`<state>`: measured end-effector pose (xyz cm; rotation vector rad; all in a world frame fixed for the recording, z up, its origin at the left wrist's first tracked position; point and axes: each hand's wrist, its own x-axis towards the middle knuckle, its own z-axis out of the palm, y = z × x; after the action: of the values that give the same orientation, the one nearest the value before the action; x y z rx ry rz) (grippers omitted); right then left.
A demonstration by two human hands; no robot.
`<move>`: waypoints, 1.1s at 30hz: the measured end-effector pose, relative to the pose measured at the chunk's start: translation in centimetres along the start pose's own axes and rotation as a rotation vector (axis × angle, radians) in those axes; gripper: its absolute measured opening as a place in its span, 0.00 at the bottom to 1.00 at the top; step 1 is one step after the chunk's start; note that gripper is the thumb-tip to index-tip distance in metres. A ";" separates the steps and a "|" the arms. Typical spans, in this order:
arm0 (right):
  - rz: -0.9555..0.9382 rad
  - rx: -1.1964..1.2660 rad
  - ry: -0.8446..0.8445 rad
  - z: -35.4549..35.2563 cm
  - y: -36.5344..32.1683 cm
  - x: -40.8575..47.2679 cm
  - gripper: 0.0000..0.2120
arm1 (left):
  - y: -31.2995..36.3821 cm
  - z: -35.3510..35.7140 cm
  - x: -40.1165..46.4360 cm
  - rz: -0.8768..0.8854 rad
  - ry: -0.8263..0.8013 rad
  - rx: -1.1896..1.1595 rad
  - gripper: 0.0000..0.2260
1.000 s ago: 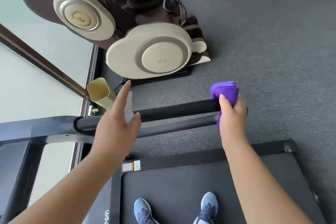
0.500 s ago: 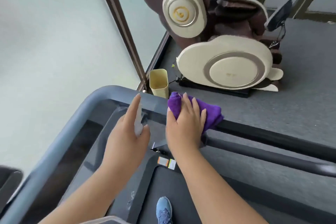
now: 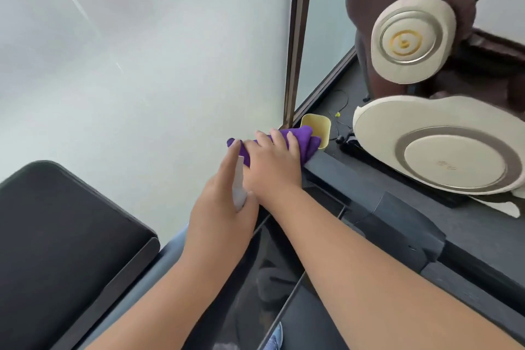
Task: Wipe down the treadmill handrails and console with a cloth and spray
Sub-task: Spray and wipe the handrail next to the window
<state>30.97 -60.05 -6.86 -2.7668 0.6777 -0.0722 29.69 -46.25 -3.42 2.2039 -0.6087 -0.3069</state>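
Note:
A purple cloth (image 3: 304,139) lies on the far corner of the treadmill's grey front frame (image 3: 335,166), pressed down by my right hand (image 3: 272,163) with its fingers spread flat over it. My left hand (image 3: 220,219) sits just to the left, gripping a small white spray bottle (image 3: 238,189), the index finger stretched forward along its top. The black glossy console panel (image 3: 250,287) runs below both forearms. A dark handrail (image 3: 466,273) leads off to the right from a grey joint (image 3: 397,224).
A frosted glass wall fills the left and top, split by a brown post (image 3: 297,37). A yellow bin (image 3: 319,125) stands on the floor behind the cloth. A brown and cream massage chair (image 3: 437,148) is at the right. A black padded block (image 3: 56,241) lies at lower left.
My right hand slid the cloth from the handrail's end leftward to the frame's corner. The left hand with the bottle stayed beside it. My view swung left toward the glass wall.

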 end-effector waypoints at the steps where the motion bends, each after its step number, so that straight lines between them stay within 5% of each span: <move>1: -0.001 0.012 0.026 -0.1 0.3 -0.3 0.34 | 0.2 0.3 0.2 0.004 -0.003 -0.008 0.37; 3: 0.024 0.036 0.077 0.2 1.4 -1.0 0.39 | 1.0 1.1 0.3 0.017 -0.019 -0.017 0.37; 16: 0.449 -0.075 0.234 -1.3 18.0 -19.8 0.36 | 10.2 12.0 -7.1 0.174 -0.258 0.091 0.37; 26: 0.646 -0.065 0.357 -4.5 34.3 -39.0 0.26 | 17.9 23.3 -19.5 0.297 -0.469 0.115 0.36; 33: 0.911 0.102 0.527 -6.6 39.9 -46.3 0.19 | 20.4 27.2 -28.0 0.314 -0.611 0.180 0.38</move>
<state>-28.65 -74.31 -11.27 -2.0810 1.9121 -0.6161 -11.87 -60.67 -4.75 2.1273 -1.3408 -0.7944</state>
